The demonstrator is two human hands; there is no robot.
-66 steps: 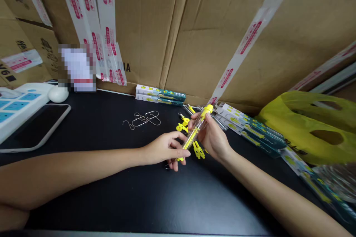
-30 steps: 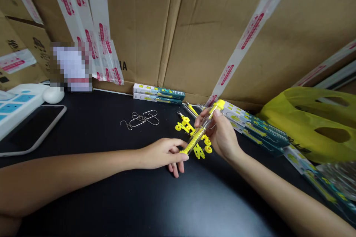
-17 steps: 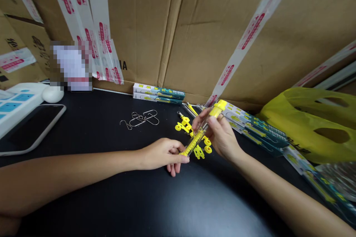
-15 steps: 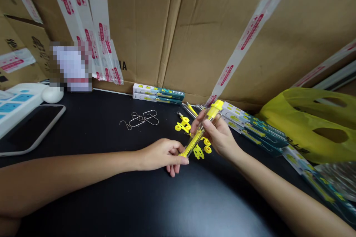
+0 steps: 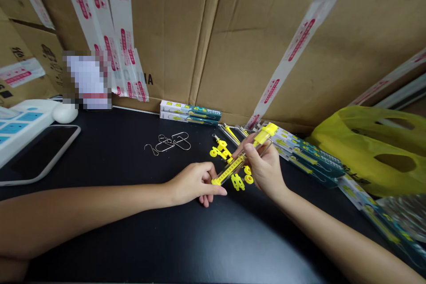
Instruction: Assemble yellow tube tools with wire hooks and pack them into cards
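A clear tube with a yellow scale inside point(image 5: 232, 166) is held slantwise above the black table, its thick yellow cap at the upper right. My right hand point(image 5: 266, 166) wraps round its upper part, the thumb on top below the cap. At the lower yellow end, my left hand point(image 5: 199, 182) pinches the tube between thumb and curled fingers. Yellow plastic parts point(image 5: 237, 182) lie on the table behind and beneath the tube, some hidden by it. Several bent metal hooks point(image 5: 169, 142) lie behind my left hand.
Small printed boxes point(image 5: 189, 113) stand by the cardboard wall point(image 5: 166, 31), and more boxes point(image 5: 306, 155) line the right side near a yellow plastic bag point(image 5: 366, 146). At the left are a phone point(image 5: 40, 153) and a white power strip point(image 5: 23, 120). More clear tubes point(image 5: 230, 133) lie behind my right hand.
The capped upper end of the tube has tipped lower and to the right with my right hand. The tube has turned, so its scale markings now show. My left hand has barely moved.
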